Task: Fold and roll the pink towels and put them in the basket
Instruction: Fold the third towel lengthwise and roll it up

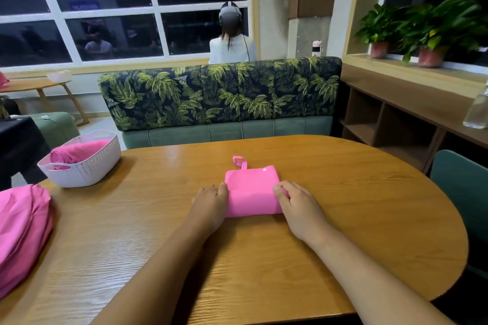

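A folded pink towel (252,192) lies on the wooden table (343,206), its hanging loop pointing away from me and its near part rolled up. My left hand (211,203) grips the roll's left end and my right hand (298,206) grips its right end, fingers curled over the fabric. A white perforated basket (87,169) stands at the table's far left with one rolled pink towel (76,152) inside. A heap of loose pink towels (21,229) sits at the left edge.
A leaf-patterned sofa (219,92) backs the table's far side, with a person standing behind it. A green chair (464,192) is at the right. Wooden shelving (383,119), potted plants (380,31) and a glass bottle (478,111) line the right wall.
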The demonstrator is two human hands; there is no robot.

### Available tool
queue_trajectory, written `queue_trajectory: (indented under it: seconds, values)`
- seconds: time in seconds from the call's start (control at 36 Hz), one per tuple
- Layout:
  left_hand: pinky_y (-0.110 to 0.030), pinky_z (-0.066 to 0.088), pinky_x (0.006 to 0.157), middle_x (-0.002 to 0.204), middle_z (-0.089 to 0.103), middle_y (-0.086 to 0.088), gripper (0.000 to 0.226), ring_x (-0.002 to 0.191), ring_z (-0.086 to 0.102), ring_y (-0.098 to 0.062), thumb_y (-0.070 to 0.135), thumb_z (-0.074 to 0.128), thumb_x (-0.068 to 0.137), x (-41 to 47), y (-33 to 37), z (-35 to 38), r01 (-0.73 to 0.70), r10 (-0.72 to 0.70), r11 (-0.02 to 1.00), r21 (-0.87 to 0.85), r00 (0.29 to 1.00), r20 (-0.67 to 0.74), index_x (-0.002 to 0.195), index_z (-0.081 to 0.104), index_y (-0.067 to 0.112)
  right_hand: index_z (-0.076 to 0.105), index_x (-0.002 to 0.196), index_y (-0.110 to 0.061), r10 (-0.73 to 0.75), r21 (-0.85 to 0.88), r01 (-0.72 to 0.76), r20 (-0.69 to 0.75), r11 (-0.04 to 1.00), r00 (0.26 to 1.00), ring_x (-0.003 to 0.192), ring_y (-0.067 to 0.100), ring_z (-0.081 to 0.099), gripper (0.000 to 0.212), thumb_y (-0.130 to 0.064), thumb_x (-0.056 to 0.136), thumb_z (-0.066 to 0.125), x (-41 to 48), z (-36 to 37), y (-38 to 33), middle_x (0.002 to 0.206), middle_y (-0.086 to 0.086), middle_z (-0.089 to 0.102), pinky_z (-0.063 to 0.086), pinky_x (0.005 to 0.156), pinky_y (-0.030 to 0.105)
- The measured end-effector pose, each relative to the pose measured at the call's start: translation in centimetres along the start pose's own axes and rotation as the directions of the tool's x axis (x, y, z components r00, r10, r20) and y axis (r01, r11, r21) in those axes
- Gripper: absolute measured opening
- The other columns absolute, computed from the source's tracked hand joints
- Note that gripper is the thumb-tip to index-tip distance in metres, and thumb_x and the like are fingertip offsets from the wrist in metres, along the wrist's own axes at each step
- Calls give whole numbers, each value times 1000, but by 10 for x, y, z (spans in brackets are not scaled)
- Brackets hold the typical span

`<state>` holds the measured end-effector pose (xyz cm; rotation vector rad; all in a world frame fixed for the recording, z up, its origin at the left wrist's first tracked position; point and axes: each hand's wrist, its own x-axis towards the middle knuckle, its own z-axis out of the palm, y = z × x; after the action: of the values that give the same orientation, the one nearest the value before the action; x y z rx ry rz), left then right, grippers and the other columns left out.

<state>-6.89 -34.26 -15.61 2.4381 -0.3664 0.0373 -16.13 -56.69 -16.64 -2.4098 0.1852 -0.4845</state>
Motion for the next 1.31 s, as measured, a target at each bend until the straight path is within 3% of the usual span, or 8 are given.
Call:
queue_trajectory:
  seconds: [0.17,0.31,0.58,0.75,0.86,1.03,1.19,1.31]
  values:
    - [-21,37,86,103,56,10,11,101,49,-8,29,48,108,-24,-3,7,-272,234,946,-177,950,-208,102,57,26,66,109,-22,71,-48,-72,-29,996,997,109,24,51,50,-54,108,28,6,5,-4,111,-1,63,42,103,44]
    - [-24,39,93,114,61,10,26,108,54,-6,42,52,106,-26,-8,2,-253,240,952,-173,966,-95,124,61,26,68,110,-25,145,-97,-147,-28,984,989,111,27,52,67,-68,101,17,13,5,-8,112,0,60,45,98,46]
    - [-39,45,83,103,68,3,40,98,60,-18,52,36,109,-10,1,4,-147,142,970,-193,989,-40,113,64,24,63,121,-20,15,24,-12,-162,1000,987,106,14,53,30,-39,110,43,5,7,-6,116,-7,60,46,89,34]
    - [-46,41,98,108,61,-4,48,110,50,-26,51,24,110,-7,8,6,-105,102,991,-81,994,-41,110,61,19,66,110,-18,76,41,-71,-139,997,987,97,15,55,33,-38,110,40,7,3,-10,104,-7,62,48,83,35]
    - [-43,38,96,124,61,-13,73,115,50,-33,40,-5,88,-4,4,3,-205,206,948,245,978,25,119,54,11,60,87,-17,94,33,-90,-130,995,987,86,19,54,39,-40,109,38,3,0,-7,88,-5,60,39,72,36]
    - [-43,45,91,121,59,-18,25,114,51,-38,18,31,102,0,8,7,-109,104,937,331,994,33,114,51,10,51,71,-19,160,30,-158,-94,987,983,74,23,53,45,-45,105,38,6,-3,-7,73,-1,56,33,55,37]
    - [-44,43,88,115,58,1,29,103,51,-27,31,31,102,-10,8,9,-369,413,900,234,893,-178,111,58,23,60,80,-23,283,-173,-279,-1,945,959,86,27,58,52,-59,99,28,19,-10,-9,79,-3,65,43,93,44]
    - [-39,45,96,126,56,5,31,110,50,-21,44,42,106,-30,14,18,-516,570,809,283,806,-161,123,57,24,67,87,-27,329,-236,-311,37,920,944,94,27,60,60,-64,99,20,28,-10,-16,87,-5,68,39,98,46]
